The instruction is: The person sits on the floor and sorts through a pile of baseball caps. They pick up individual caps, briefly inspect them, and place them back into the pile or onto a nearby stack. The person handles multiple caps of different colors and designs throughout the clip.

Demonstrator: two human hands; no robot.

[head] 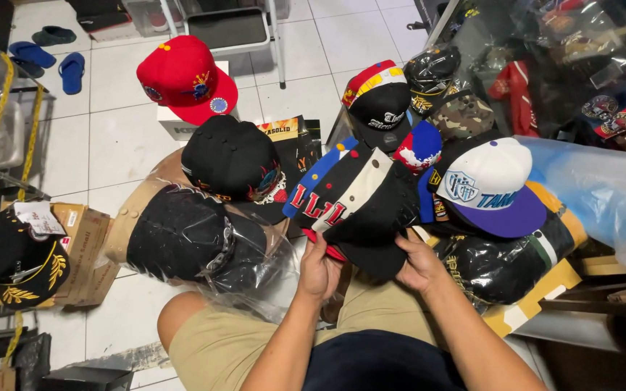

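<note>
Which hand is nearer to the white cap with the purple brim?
The right hand. It grips the black cap just below and left of the white cap with the purple brim; the left hand is farther left.

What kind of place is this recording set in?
Probably a cap seller's stockroom or home packing area: many caps piled on the tiled floor, some plastic-wrapped, beside cardboard boxes. Both hands hold a black cap.

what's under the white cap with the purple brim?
The white cap with the purple brim sits on a black cap wrapped in clear plastic, which rests on a yellow-edged box. What lies directly beneath its crown is covered. Neither hand touches it.
</note>
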